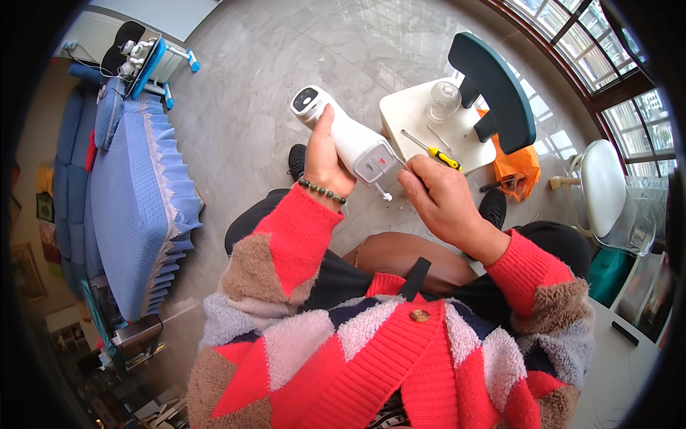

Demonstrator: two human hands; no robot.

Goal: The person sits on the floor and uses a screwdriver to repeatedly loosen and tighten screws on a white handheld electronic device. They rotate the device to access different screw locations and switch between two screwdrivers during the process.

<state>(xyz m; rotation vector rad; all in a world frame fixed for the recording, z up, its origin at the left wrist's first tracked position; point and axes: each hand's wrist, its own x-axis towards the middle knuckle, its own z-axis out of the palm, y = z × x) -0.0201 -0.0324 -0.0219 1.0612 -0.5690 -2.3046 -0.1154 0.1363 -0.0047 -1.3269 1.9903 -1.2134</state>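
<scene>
From afar, I see the left hand [330, 163] wrapped around the white handheld appliance [346, 137] over the tiled floor [246, 107]; the right hand [444, 199] pinches something indistinct beside its base; likely light, stiff, slick; mid-barrel seems the surest hold.

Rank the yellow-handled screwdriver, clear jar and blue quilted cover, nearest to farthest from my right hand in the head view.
1. Yellow-handled screwdriver: just beyond your right hand.
2. Clear jar: farther forward, same white seat.
3. Blue quilted cover: far left.

one white device [344, 137], one yellow-black screwdriver [443, 158], one glass jar [444, 101], one orange bag [520, 169], two black shoes [493, 207]
</scene>
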